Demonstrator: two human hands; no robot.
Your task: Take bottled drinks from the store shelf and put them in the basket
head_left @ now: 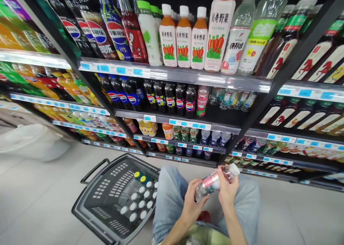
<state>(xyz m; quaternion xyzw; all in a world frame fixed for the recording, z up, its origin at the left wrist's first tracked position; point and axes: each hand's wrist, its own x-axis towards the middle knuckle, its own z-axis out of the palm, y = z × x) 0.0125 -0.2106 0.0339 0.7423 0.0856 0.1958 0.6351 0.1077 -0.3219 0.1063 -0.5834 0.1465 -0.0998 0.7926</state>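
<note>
A clear plastic bottle (215, 180) with a pink label and a white cap lies tilted across both my hands, low in the middle of the head view. My left hand (192, 202) is wrapped round its lower end. Closed round its upper half, near the cap, is my right hand (228, 189). Below the hands are my knees in light blue jeans. A dark grey shopping basket (107, 198) stands on the floor to the left of my knees, holding several white-capped bottles (139, 202) and two with yellow caps.
Black shelves (174, 74) of drinks fill the view ahead: cola bottles at the left, orange carrot-juice bottles (184, 37) in the middle, tea bottles at the right. Price strips line each shelf edge. The floor is pale tile (34, 194).
</note>
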